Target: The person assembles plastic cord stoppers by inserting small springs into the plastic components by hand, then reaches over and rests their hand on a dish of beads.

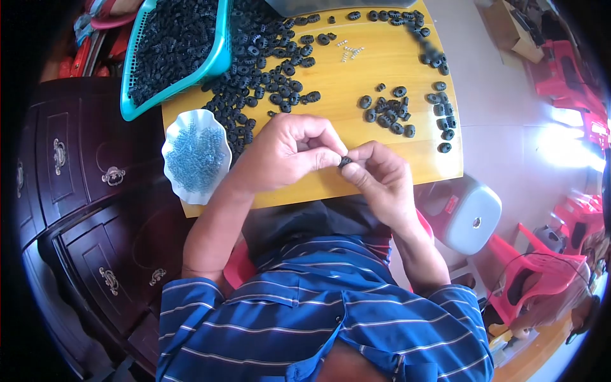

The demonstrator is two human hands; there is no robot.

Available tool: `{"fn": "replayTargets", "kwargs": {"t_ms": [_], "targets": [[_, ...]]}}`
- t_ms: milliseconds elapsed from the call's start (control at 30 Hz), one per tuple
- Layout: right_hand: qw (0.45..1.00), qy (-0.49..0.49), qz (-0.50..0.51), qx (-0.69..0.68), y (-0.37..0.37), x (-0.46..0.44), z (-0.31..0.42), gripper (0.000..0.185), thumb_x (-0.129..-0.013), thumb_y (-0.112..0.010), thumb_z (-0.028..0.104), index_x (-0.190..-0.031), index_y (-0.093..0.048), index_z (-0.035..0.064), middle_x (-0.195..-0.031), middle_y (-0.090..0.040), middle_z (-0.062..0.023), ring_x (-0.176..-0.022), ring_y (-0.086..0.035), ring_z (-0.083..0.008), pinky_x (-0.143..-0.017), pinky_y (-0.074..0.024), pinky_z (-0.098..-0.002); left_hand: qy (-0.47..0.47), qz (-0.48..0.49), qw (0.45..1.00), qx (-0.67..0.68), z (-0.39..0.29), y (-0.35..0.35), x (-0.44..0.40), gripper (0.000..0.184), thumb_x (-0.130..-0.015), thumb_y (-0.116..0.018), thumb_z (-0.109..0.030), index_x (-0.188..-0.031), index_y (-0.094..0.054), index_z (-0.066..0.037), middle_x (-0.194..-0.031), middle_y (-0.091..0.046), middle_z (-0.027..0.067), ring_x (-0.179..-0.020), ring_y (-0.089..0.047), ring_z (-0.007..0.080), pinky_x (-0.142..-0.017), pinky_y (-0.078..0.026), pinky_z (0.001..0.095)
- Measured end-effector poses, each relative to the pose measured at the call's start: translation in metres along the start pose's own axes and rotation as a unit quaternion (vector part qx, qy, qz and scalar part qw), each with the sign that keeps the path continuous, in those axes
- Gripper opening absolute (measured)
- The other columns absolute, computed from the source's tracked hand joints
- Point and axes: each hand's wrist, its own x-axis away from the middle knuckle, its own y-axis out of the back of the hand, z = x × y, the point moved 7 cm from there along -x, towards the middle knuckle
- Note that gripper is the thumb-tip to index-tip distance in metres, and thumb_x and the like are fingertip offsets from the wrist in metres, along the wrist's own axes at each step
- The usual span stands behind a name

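Observation:
Both hands meet over the table's front edge, around a small black plastic piece that looks like a cord lock. My left hand pinches it from the left with thumb and forefinger. On the other side, the thumb and fingers of my right hand grip the same piece. Fingertips cover most of it, and whether a spring is in it I cannot tell. Beyond my right hand lies a small cluster of black pieces. Several tiny silvery springs are scattered farther back on the wood.
A scalloped white bowl of small springs stands at the table's left edge. Behind it, a teal basket overflows with black pieces. More pieces line the right side of the yellow table. Dark drawers stand left; a grey-lidded bin stands right.

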Motion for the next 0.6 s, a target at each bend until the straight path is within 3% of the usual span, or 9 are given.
{"fn": "replayTargets", "kwargs": {"t_ms": [67,133,233,300,333,367,433,600], "targets": [[0.988,-0.037,0.030,-0.150,-0.003,-0.001,-0.002,0.015,-0.097,-0.071,0.008,-0.109,-0.066,0.0005,-0.092,-0.070,-0.0018,-0.086,-0.064,-0.0073,-0.082,-0.0509,-0.0242,-0.009,-0.021,1.000,0.011,-0.003,-0.002,0.002,0.018,-0.088,-0.073,0.003,-0.106,-0.070,0.001,-0.091,-0.067,0.0018,-0.083,-0.062,0.0048,-0.074,-0.050,0.0203],[0.979,-0.045,0.043,-0.193,-0.002,-0.003,0.000,0.016,-0.099,-0.068,0.009,-0.111,-0.065,0.0006,-0.095,-0.070,-0.0024,-0.089,-0.064,-0.0085,-0.083,-0.0508,-0.0249,-0.019,-0.040,0.999,0.020,-0.009,-0.005,0.002,0.027,-0.088,-0.075,0.001,-0.114,-0.070,0.000,-0.094,-0.066,0.0020,-0.084,-0.062,0.0059,-0.075,-0.051,0.0213],[0.959,-0.067,0.050,-0.269,0.001,-0.004,-0.004,0.016,-0.101,-0.065,0.011,-0.113,-0.064,0.0008,-0.099,-0.070,-0.0043,-0.092,-0.065,-0.0112,-0.087,-0.0510,-0.0265,-0.134,-0.100,0.968,-0.186,-0.035,-0.008,0.003,0.060,-0.079,-0.084,-0.006,-0.134,-0.060,-0.002,-0.097,-0.067,0.0037,-0.089,-0.064,0.0120,-0.081,-0.054,0.0286],[0.948,-0.082,0.044,-0.304,0.003,-0.004,-0.005,0.016,-0.102,-0.063,0.012,-0.113,-0.064,0.0009,-0.101,-0.070,-0.0057,-0.094,-0.066,-0.0126,-0.089,-0.0512,-0.0275,-0.177,-0.114,0.932,-0.296,-0.042,-0.019,0.003,0.063,-0.075,-0.085,-0.005,-0.133,-0.061,-0.003,-0.099,-0.068,0.0070,-0.087,-0.066,0.0169,-0.081,-0.055,0.0306],[0.941,-0.095,0.045,-0.322,0.001,-0.005,-0.003,0.016,-0.102,-0.063,0.012,-0.114,-0.064,0.0009,-0.103,-0.071,-0.0073,-0.094,-0.066,-0.0134,-0.091,-0.0511,-0.0284,-0.173,-0.128,0.914,-0.344,-0.044,-0.025,0.003,0.060,-0.072,-0.086,-0.005,-0.128,-0.063,-0.004,-0.101,-0.068,0.0108,-0.088,-0.068,0.0240,-0.081,-0.056,0.0336],[0.933,-0.108,0.045,-0.340,-0.001,-0.005,-0.002,0.016,-0.102,-0.063,0.012,-0.114,-0.064,0.0010,-0.105,-0.072,-0.0088,-0.095,-0.066,-0.0142,-0.093,-0.0509,-0.0292,-0.174,-0.126,0.914,-0.344,-0.043,-0.029,0.001,0.060,-0.072,-0.086,-0.005,-0.128,-0.063,-0.004,-0.101,-0.068,0.0108,-0.088,-0.068,0.0240,-0.081,-0.056,0.0336],[0.931,-0.094,0.041,-0.349,0.000,-0.006,-0.006,0.016,-0.101,-0.063,0.011,-0.114,-0.064,0.0008,-0.107,-0.072,-0.0100,-0.096,-0.067,-0.0150,-0.094,-0.0507,-0.0301,-0.233,-0.176,0.862,-0.415,-0.044,-0.035,0.004,0.055,-0.071,-0.087,-0.005,-0.121,-0.065,-0.005,-0.101,-0.068,0.0125,-0.089,-0.069,0.0285,-0.080,-0.057,0.0361],[0.926,-0.071,0.041,-0.368,0.004,-0.006,-0.011,0.014,-0.100,-0.065,0.010,-0.110,-0.066,0.0007,-0.108,-0.073,-0.0104,-0.097,-0.067,-0.0155,-0.096,-0.0503,-0.0310,-0.276,-0.196,0.827,-0.448,-0.040,-0.039,0.003,0.041,-0.070,-0.083,-0.007,-0.108,-0.067,-0.006,-0.096,-0.066,0.0088,-0.084,-0.068,0.0264,-0.072,-0.056,0.0368]]}}
